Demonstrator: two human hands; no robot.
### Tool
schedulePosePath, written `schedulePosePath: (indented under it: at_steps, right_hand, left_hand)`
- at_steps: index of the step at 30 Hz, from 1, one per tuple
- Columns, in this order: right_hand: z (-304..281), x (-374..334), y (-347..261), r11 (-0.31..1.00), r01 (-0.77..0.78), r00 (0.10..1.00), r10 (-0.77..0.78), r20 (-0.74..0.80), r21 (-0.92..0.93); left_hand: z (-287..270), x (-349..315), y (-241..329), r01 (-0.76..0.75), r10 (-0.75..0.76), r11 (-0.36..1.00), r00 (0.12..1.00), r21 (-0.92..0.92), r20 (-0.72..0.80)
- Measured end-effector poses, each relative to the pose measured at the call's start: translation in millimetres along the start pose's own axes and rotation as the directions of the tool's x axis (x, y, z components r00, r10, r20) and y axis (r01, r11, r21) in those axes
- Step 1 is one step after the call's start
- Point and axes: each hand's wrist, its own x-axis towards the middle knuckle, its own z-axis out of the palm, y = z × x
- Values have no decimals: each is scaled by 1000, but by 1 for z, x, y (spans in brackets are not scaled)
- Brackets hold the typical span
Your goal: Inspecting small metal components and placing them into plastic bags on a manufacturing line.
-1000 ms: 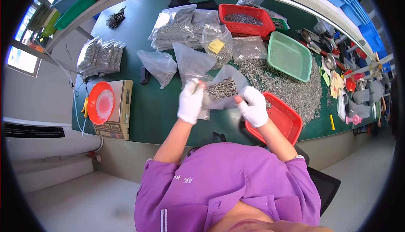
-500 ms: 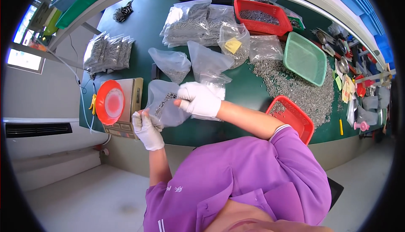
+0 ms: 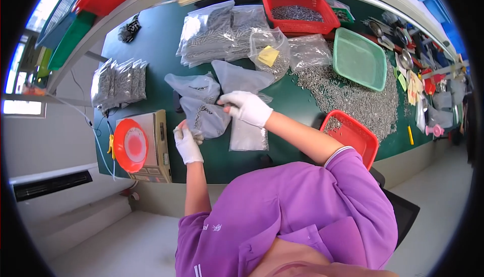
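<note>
A clear plastic bag with small metal pieces inside lies between my hands. My left hand, in a white glove with bare fingertips, pinches the bag's left edge. My right hand, gloved the same way, has its thumb and fingers closed at the bag's upper right edge. Just beyond is a second clear bag with metal pieces in it. Farther right an opened clear bag stands. Beneath and beside my right hand lies a stack of flat plastic bags.
A scale with a red-orange dish stands at left. Filled bags lie at far left and back. Loose metal pieces spread at right around a green basket and a red basket.
Both hands have carried the bag away from my body, up against the second filled bag. More of the flat bag stack shows now. The whole view has shifted slightly.
</note>
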Motion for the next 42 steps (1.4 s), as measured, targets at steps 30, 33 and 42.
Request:
schedulePosePath:
  at_steps: [30,33,42]
  right_hand:
    - [-66,-145,56,760,-631,775,607,-179,-157]
    - [-35,-155,59,840,-531,847,530,-42,-108]
    - [-3,-162,48,844,-490,797,536,280,-221]
  left_hand:
    - [-7,4,-128,-239,214,800,971,550,110]
    - [-4,42,-128,-159,83,919,973,361,217]
    - [40,-11,-111,-45,131,752,988,658,-83]
